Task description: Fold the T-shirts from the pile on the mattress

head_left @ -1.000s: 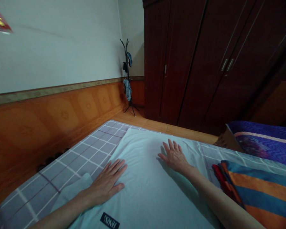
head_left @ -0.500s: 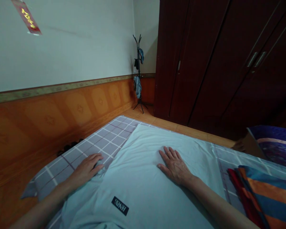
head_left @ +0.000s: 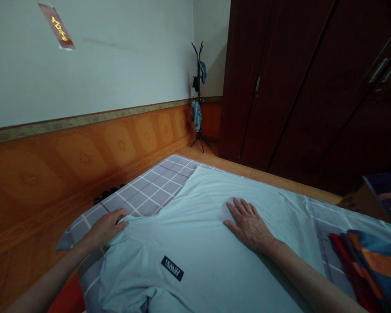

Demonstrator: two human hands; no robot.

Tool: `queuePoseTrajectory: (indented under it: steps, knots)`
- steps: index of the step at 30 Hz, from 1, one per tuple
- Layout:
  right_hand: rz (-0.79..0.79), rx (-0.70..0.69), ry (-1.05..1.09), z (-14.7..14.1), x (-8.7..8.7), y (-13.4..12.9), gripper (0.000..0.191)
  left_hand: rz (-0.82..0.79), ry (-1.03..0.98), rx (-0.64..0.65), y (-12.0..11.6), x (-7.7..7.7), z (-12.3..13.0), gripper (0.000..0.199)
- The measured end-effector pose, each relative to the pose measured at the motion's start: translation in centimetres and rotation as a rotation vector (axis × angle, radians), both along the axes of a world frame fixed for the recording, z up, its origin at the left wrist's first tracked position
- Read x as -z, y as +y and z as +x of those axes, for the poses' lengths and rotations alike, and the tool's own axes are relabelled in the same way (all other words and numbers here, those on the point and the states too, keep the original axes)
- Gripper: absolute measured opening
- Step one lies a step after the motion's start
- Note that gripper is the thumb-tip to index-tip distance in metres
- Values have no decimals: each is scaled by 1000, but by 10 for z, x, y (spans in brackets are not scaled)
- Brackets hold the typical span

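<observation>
A pale mint T-shirt point(head_left: 211, 252) with a black lettered patch point(head_left: 172, 268) lies spread over a grey checked bedsheet point(head_left: 153, 191). Along the shirt's left edge, my left hand point(head_left: 109, 226) is closed, pinching the fabric between thumb and fingers and drawing it taut. Small creases run from that grip toward the middle. My right hand point(head_left: 247, 224) rests palm down on the shirt, fingers outstretched, holding nothing. Bunched cloth lies at the bottom, nearest me.
Folded orange, blue and red clothes point(head_left: 374, 261) lie at the right of the bed. Beyond them stands a box point(head_left: 373, 202) with purple cloth. A dark wardrobe point(head_left: 280, 87) and a coat stand point(head_left: 198, 95) are at the back. Something red point(head_left: 68, 298) shows at lower left.
My left hand has taken hold of the shirt's edge and pulled it to the left, stretching it. My right hand stays flat on the shirt. The view has turned slightly left.
</observation>
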State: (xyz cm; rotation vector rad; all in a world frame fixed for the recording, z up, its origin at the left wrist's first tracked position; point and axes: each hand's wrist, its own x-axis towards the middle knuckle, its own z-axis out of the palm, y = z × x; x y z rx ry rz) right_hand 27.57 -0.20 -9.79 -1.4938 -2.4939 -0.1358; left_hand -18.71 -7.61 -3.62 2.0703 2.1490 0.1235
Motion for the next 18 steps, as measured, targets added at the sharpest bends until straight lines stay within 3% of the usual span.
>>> queuePoseTrajectory:
  steps: [4, 7, 11, 16, 18]
  knots:
    - [2, -2, -19, -1, -2, 0, 64, 28, 174, 65, 9, 0, 18, 14]
    - [2, 0, -31, -1, -3, -1, 63, 105, 111, 170, 23, -4, 53, 21]
    - [6, 2, -40, -1, -4, -1, 63, 91, 89, 358, 46, -8, 97, 24]
    - [0, 4, -34, -2, -4, -2, 64, 98, 183, 387, 81, -11, 123, 25]
    - [-6, 2, -29, -2, -5, -2, 64, 89, 160, 459, 99, -9, 133, 24]
